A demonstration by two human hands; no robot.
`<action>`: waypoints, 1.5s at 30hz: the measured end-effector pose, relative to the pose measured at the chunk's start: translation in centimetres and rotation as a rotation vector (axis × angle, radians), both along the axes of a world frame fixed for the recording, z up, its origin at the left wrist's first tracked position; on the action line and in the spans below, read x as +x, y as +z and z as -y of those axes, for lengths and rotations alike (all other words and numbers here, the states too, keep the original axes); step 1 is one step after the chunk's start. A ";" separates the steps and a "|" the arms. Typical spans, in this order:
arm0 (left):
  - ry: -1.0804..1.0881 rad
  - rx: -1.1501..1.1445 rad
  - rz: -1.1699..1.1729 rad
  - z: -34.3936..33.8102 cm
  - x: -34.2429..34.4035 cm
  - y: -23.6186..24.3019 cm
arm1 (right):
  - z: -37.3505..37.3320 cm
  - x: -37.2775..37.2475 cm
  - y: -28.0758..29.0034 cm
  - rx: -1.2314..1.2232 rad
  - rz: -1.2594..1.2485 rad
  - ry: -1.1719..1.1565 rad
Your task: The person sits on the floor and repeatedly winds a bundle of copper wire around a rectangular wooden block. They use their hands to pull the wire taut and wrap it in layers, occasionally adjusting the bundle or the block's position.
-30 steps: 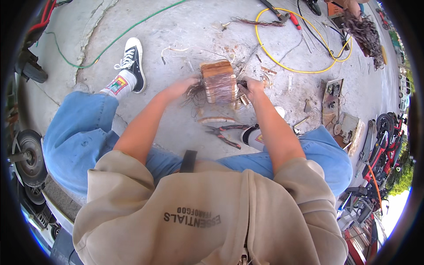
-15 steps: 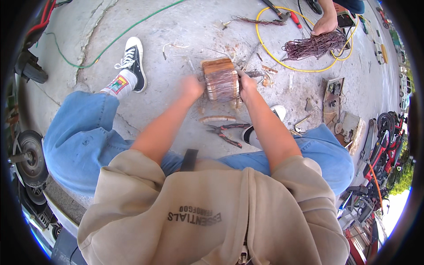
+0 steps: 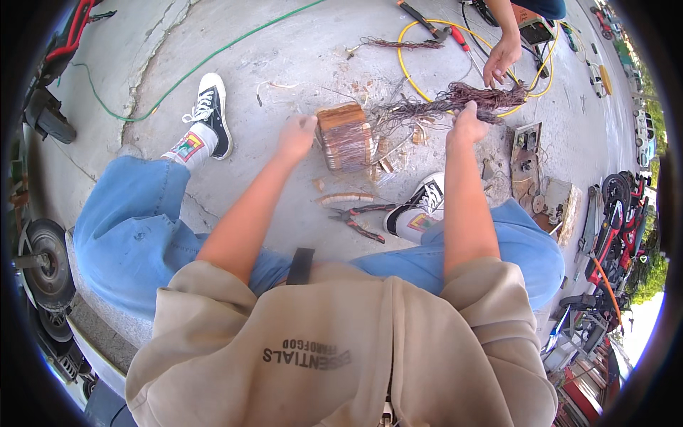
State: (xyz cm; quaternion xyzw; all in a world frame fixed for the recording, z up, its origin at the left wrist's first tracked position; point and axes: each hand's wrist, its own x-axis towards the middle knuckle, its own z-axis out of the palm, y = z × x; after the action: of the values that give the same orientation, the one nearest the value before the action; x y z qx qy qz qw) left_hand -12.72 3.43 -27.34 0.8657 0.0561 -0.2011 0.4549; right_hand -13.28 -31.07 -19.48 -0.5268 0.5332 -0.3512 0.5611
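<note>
1. Nearest, we count one pair of black pliers with red-trimmed handles [image 3: 364, 209] and, just beyond, one pale curved strip [image 3: 347, 198].
2. We have two black-and-white canvas sneakers, one left, one right.
3. Between them on the concrete floor sits one brown, rounded block wound with thin purplish wire [image 3: 346, 139], its far side smooth and woody, its near edge pale.
4. Our left hand [image 3: 297, 136] is left of the block, fingers bunched narrow; we cannot tell whether they touch it.
5. Our right hand [image 3: 466, 128] curls against tangled dark wire [image 3: 416, 110], right of the block; whether it grips, we cannot tell.
6. Farther right, we see one co-worker's hand [image 3: 504, 58].
</note>
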 end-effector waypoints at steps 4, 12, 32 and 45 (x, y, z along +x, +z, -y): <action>-0.086 0.014 0.320 1.7 1.2 6.8 | -2.1 1.4 9.7 -0.199 0.328 0.214; -0.512 -0.453 0.160 8.5 1.3 14.5 | -8.8 -0.3 25.9 -0.089 0.887 0.410; 0.117 -0.186 0.322 -19.1 0.3 26.5 | -22.0 -0.6 9.2 1.071 0.510 0.529; -0.643 0.392 -0.003 -11.9 -1.9 13.3 | -21.0 -1.0 5.4 0.457 -0.153 1.402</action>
State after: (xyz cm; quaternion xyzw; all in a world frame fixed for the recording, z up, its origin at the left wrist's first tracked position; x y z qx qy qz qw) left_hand -14.65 15.34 -14.03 0.9095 -0.1803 -0.3205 0.1941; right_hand -14.27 -10.12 -14.06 -0.6367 0.1693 0.2470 0.7106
